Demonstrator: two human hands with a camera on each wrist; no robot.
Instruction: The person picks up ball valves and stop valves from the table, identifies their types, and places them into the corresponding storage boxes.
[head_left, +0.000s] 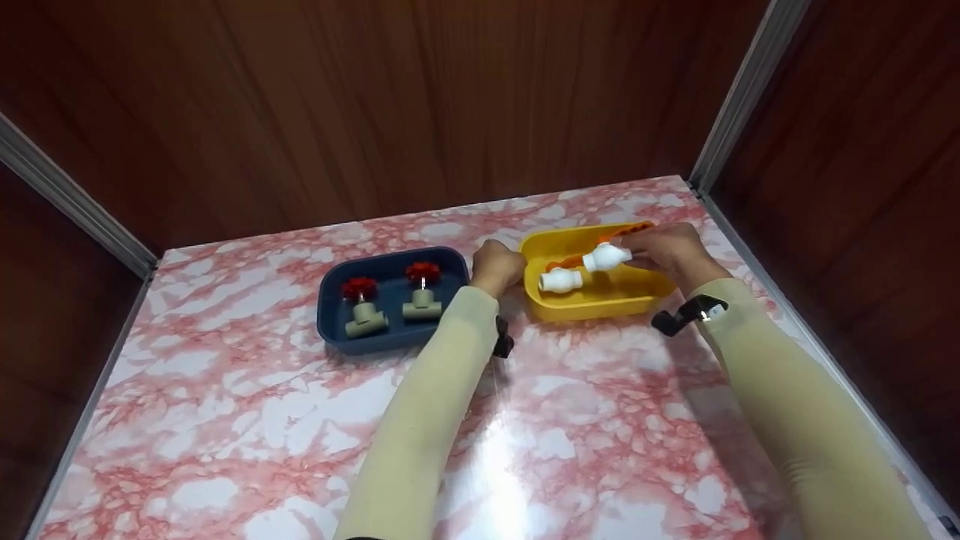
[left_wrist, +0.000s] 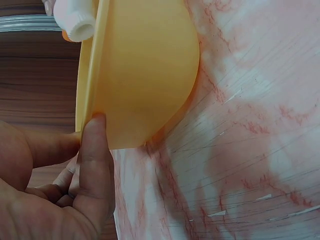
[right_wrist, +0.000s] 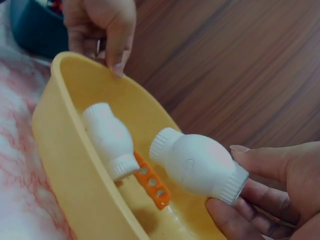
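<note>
My right hand (head_left: 667, 251) pinches one end of a white plastic ball valve (right_wrist: 197, 162) with an orange handle, over the yellow tub (head_left: 592, 309). A second white ball valve (right_wrist: 110, 140) lies inside that tub, its orange handle (right_wrist: 152, 182) showing holes along it. With thumb and fingers my left hand (head_left: 499, 266) pinches the tub's left rim, seen close in the left wrist view, where the tub wall (left_wrist: 145, 65) fills the middle.
Left of the yellow tub stands a dark blue tub (head_left: 375, 345) holding two beige valves (head_left: 366, 319) with red wheel handles (head_left: 422, 271). Both tubs are on a pink-and-white marbled table (head_left: 225, 420). Brown wood-grain panels (head_left: 375, 112) enclose the back and sides.
</note>
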